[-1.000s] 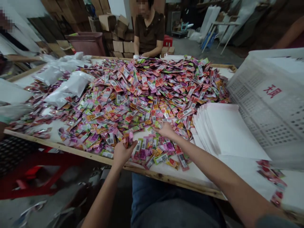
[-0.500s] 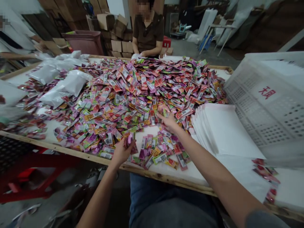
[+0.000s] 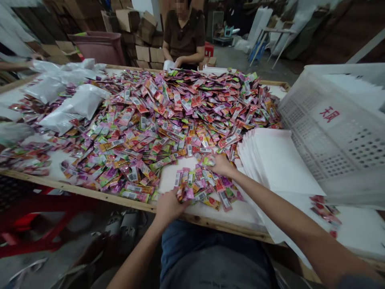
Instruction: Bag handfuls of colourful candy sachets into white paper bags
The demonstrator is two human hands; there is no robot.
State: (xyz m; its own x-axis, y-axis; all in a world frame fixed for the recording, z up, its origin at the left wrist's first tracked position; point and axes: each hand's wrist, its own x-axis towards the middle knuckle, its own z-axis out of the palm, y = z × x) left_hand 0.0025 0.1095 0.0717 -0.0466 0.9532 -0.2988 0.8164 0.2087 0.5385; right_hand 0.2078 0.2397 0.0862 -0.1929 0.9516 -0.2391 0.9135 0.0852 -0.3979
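Observation:
A broad heap of small colourful packets point(image 3: 168, 116) covers the middle of the table. Near the front edge, my left hand point(image 3: 171, 204) is closed on a few packets, at the left side of a small loose group of packets point(image 3: 207, 192). My right hand point(image 3: 221, 164) is closed around a green and pink packet point(image 3: 208, 161) at the back of that group, by the foot of the heap. Just right of my right forearm lies a fanned stack of white bags point(image 3: 270, 160).
A white perforated crate point(image 3: 333, 136) stands at the right. Filled white bags point(image 3: 81, 102) lie on the left. Across the table sits a person point(image 3: 184, 38) holding something white; another person's arm point(image 3: 15, 66) reaches in at the far left. The wooden table rim point(image 3: 90, 194) runs along the front.
My left hand has moved right, from beside the heap to the small group, with packets in it. My right hand has come slightly nearer and right. The view has shifted slightly.

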